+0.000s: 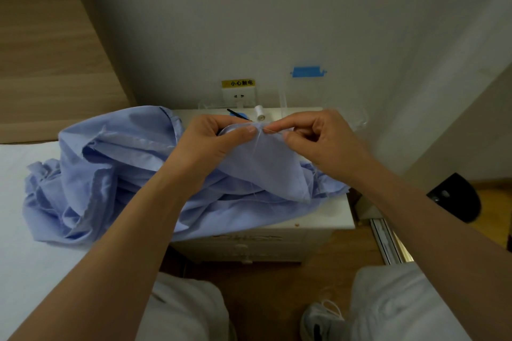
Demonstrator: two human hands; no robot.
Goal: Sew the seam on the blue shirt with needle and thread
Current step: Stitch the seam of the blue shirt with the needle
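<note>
Bare left hand (213,138), right hand (318,137) and forearms; pale trousers (188,310) along the bottom edge; white laced shoe (318,322), lower centre-right.

Dim, flat indoor light, soft shadows, wide-angle bending at edges, slight blur

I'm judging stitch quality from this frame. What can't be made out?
Head view only:
- seam stitches on the blue shirt: too small, partly under the thumb of the left hand.
- needle: thin sliver, ends hidden by fabric and fingertips of the right hand.
- black tool behind the left hand: mostly covered, kind unclear.
</note>
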